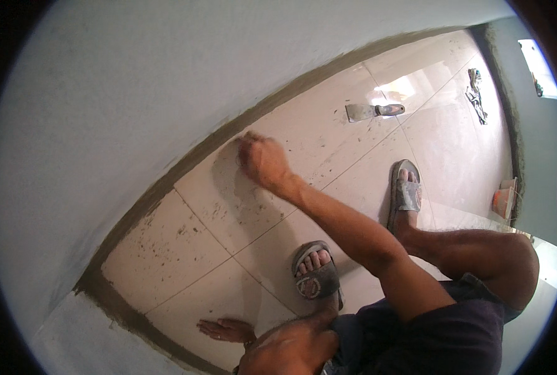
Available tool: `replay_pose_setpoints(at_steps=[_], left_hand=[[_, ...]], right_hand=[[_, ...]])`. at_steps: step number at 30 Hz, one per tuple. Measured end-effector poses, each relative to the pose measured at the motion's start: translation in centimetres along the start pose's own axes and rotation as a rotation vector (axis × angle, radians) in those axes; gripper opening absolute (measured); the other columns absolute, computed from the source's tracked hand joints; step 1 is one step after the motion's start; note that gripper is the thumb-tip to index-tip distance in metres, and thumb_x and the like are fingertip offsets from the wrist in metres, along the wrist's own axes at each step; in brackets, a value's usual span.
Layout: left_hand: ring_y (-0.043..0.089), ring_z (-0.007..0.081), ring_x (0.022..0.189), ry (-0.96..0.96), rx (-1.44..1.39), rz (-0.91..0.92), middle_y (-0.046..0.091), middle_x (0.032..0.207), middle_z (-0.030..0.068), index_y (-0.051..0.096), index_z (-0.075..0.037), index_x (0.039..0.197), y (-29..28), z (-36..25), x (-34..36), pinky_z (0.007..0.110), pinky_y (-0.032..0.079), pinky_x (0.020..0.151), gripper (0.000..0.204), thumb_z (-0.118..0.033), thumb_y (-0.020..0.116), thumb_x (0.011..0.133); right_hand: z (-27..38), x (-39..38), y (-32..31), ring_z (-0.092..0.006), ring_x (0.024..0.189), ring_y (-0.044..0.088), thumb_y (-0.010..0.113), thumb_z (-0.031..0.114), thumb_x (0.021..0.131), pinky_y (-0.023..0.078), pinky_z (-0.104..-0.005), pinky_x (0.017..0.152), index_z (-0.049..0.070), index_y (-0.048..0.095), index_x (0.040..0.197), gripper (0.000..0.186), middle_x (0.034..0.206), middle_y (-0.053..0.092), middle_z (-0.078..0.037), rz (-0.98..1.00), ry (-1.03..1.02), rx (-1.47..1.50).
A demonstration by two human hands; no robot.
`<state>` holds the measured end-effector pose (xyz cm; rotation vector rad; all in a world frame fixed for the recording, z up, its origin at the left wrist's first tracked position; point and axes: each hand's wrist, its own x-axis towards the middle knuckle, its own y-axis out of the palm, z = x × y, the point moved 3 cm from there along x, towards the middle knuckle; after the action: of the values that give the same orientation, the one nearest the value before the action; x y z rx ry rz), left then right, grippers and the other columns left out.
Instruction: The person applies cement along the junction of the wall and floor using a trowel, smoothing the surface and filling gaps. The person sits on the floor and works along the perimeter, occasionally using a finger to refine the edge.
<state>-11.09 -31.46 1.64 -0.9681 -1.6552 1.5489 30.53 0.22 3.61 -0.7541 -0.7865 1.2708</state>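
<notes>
My right hand (264,161) reaches across to the foot of the pale wall (134,81), its fingers curled together and a little blurred. They are at the edge of the grey cement-coloured band (194,150) where wall and floor meet; anything in them is hidden. Low on the left, my left hand (225,329) is held with its fingers stretched out over or against the tiles, and I see nothing in it. A putty knife (377,112) with a wide blade and dark handle lies flat on the floor beyond my right hand.
Dark crumbs dot the pale floor tiles (166,250). My sandalled feet (316,272) are planted on them. A crumpled cloth or wrapper (476,97) lies at the far right, and an orange and white container (505,199) stands by the right wall.
</notes>
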Motion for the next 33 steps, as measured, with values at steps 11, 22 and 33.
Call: replay_pose_setpoints(at_steps=[11, 22, 33], left_hand=[[0.022, 0.0419, 0.151, 0.007, -0.048, 0.016, 0.026, 0.163, 0.0227, 0.031, -0.001, 0.157, -1.7, -0.2, -0.6, 0.058, 0.017, 0.122, 0.067, -0.047, 0.027, 0.109], [0.015, 0.0416, 0.154, 0.631, -0.417, 0.079, 0.023, 0.165, 0.0226, 0.036, 0.001, 0.153, -1.2, -14.8, 3.6, 0.058, 0.012, 0.123, 0.062, -0.024, 0.056, 0.100], [0.025, 0.0274, 0.152, 1.046, -0.392, 0.040, 0.036, 0.161, 0.0068, 0.050, -0.018, 0.148, -0.6, -36.0, 10.5, 0.053, 0.015, 0.125, 0.056, -0.039, 0.058, 0.097]], right_hand=[[-19.1, -5.2, -18.2, -0.0372, 0.103, 0.063, 0.058, 0.007, 0.094, 0.049, -0.0464, 0.094, 0.001, 0.060, 0.126, 0.033, 0.114, 0.064, -0.020, -0.269, 0.286, -0.222], [-24.1, -7.6, -24.0, -0.0417, 0.094, 0.059, 0.059, 0.013, 0.096, 0.049, -0.0526, 0.077, 0.004, 0.054, 0.108, 0.017, 0.102, 0.058, -0.018, 0.464, -0.106, -0.312], [-13.8, -3.6, -23.8, -0.0444, 0.071, 0.058, 0.051, 0.008, 0.096, 0.045, -0.0539, 0.064, 0.002, 0.043, 0.107, 0.015, 0.079, 0.056, -0.022, 0.843, -0.478, -0.284]])
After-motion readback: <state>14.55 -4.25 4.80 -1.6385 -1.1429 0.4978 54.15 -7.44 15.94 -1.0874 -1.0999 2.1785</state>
